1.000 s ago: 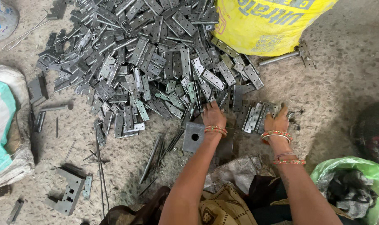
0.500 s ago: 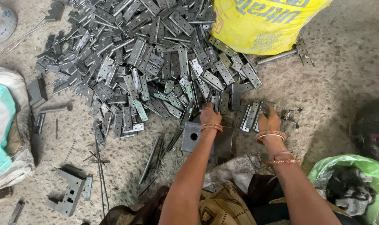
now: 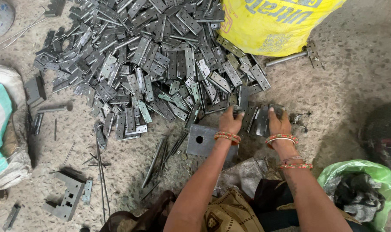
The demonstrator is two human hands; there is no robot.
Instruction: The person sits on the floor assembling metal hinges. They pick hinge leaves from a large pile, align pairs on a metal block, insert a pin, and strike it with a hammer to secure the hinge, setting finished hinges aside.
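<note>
We look straight down on a gritty concrete floor, and both hands are at the near edge of the big heap of grey hinge plates. The left hand reaches forward with its fingertips closed on a dark hinge piece at the pile's edge; from this angle the knuckles hide most of the grip, so we can only say it looks like a pinch. The right hand sits just beside it, thumb and fingers pressed onto a small stack of plates standing on edge, probably held upright that way so the pieces stay aligned.

Below the left wrist lies a square steel block with a hole, flat on the floor and close at hand, likely a working base. Thin pins lie loose to its left. Behind the heap a yellow sack stands; a green bag sits by the right forearm, and a white sack slumps at the far left.
</note>
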